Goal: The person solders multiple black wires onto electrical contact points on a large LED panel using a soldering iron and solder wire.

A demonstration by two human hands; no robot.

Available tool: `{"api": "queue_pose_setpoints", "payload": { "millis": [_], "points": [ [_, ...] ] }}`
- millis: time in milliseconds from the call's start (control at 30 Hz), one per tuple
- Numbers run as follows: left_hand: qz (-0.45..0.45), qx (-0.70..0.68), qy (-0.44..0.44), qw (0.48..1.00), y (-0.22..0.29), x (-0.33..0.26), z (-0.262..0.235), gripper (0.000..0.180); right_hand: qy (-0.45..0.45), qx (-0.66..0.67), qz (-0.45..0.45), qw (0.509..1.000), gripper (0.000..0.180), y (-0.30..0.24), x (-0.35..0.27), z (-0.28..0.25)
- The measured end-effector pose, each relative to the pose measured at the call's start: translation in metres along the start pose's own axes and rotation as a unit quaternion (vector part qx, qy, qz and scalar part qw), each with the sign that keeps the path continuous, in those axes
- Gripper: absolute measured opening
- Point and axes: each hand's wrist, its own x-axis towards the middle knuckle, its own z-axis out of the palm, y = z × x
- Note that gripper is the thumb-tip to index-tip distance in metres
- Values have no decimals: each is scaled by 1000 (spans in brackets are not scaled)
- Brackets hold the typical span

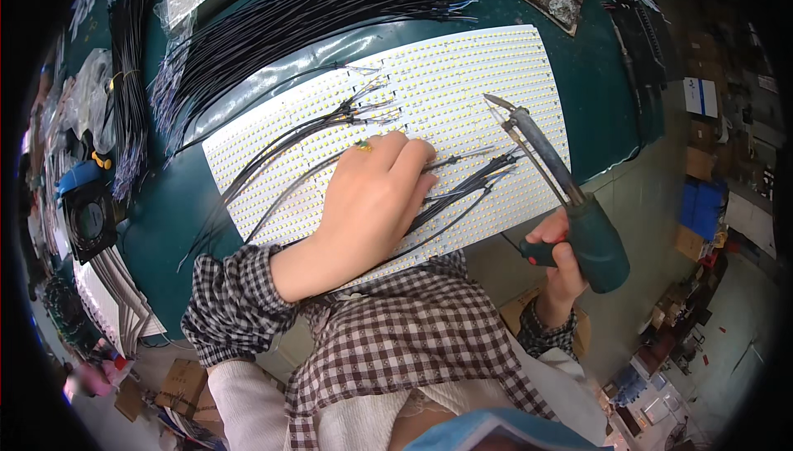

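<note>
A: where's it at rn?

B: left hand (372,199) flat on the white LED panel (462,79) on the green counter (178,211), fingers together, pinning black wires (462,187). right hand (562,265) clamped on the soldering iron (570,203), tip above the panel, not touching afaict.

A: much done?

B: a few wire groups lie on the sheet w/ ends at the strips, can't tell if they're joined. big loose wire bundle (306,13) behind, so prob lots left imo.

Wires (462,191) lie on the panel (471,79), wire bundle (306,13) behind it.
</note>
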Motion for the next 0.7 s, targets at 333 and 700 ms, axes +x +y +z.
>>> {"api": "queue_pose_setpoints", "payload": {
  "millis": [333,700],
  "points": [
    [-36,77,11,996,5,-7,-28,23,-5,13,8,1000,35,4,-1,0],
    [-65,-14,31,997,5,-6,-21,13,-12,12,5,1000,35,6,-8,-2]
  ]
}}
